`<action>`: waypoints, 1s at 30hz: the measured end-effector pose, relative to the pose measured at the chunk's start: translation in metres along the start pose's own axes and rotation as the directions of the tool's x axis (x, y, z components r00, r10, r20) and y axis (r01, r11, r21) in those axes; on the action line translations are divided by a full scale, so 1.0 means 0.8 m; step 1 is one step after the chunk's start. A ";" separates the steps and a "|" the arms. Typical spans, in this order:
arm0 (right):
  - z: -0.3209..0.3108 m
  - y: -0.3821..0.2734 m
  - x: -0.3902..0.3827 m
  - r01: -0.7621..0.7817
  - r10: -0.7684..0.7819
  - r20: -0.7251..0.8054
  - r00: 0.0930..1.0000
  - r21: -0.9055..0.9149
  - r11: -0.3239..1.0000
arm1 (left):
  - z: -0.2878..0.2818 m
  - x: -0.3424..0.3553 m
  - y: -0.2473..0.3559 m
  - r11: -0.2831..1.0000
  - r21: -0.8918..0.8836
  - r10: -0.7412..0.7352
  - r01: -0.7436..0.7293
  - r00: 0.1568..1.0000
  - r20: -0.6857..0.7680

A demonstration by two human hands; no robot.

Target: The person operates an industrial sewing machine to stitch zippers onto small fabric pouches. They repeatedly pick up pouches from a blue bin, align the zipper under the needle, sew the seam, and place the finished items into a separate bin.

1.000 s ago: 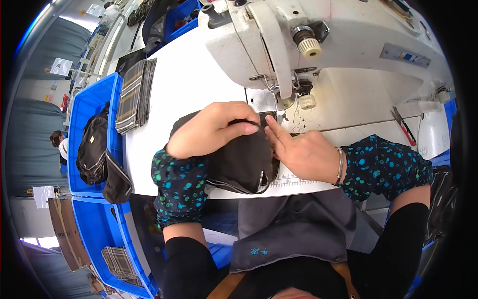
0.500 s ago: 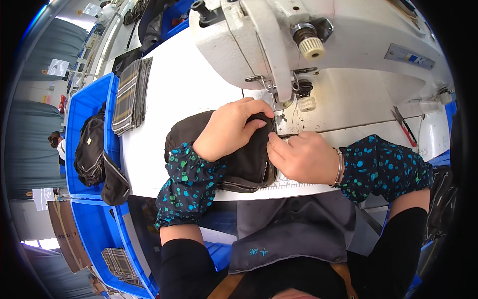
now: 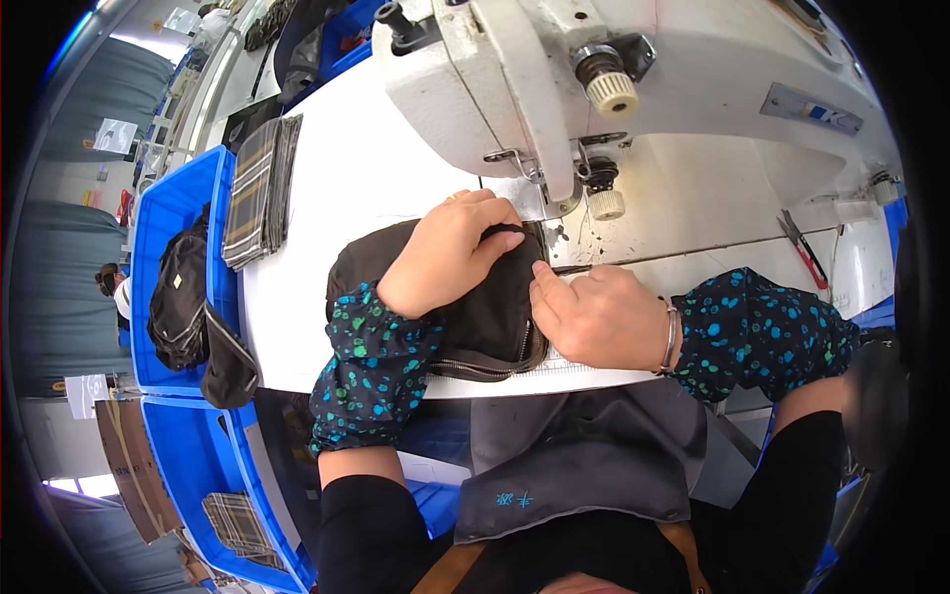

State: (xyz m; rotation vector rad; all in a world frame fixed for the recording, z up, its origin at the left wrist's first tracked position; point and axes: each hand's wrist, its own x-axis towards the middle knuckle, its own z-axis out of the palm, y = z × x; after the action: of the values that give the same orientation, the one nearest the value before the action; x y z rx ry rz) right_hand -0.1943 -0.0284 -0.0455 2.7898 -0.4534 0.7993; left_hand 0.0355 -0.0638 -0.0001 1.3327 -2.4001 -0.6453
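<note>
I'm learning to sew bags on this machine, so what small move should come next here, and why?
Probably ease the dark bag a little further under the presser foot. The left hand presses flat on the bag's top edge next to the foot, the right hand steadies its side by the zipper, and most of the bag lies short of the foot.

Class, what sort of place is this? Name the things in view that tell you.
Probably a sewing workshop making bags: a white industrial sewing machine, a dark zipped bag under both hands at its needle, and blue bins holding more bags and plaid fabric.
</note>
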 end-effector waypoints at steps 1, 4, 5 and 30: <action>0.001 0.000 0.000 0.004 -0.004 -0.007 1.000 -0.006 1.000 | 0.002 0.000 0.001 1.000 0.027 -0.013 0.014 1.000 -0.012; 0.006 0.001 0.000 0.014 -0.014 0.000 1.000 -0.035 0.999 | 0.010 0.005 0.007 0.988 0.122 -0.087 0.092 0.995 -0.050; 0.007 0.001 0.000 0.017 -0.017 0.008 1.000 -0.046 0.999 | 0.012 0.007 0.010 0.984 0.138 -0.101 0.109 0.993 -0.061; -0.001 -0.008 -0.002 -0.019 0.030 0.068 0.997 -0.155 0.988 | 0.032 0.006 0.018 0.940 0.230 -0.199 0.250 0.954 -0.225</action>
State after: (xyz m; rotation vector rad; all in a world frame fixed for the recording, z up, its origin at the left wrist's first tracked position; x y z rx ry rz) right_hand -0.1939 -0.0216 -0.0466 2.6794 -0.5384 0.6436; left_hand 0.0103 -0.0555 -0.0141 1.7097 -2.2437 -0.2434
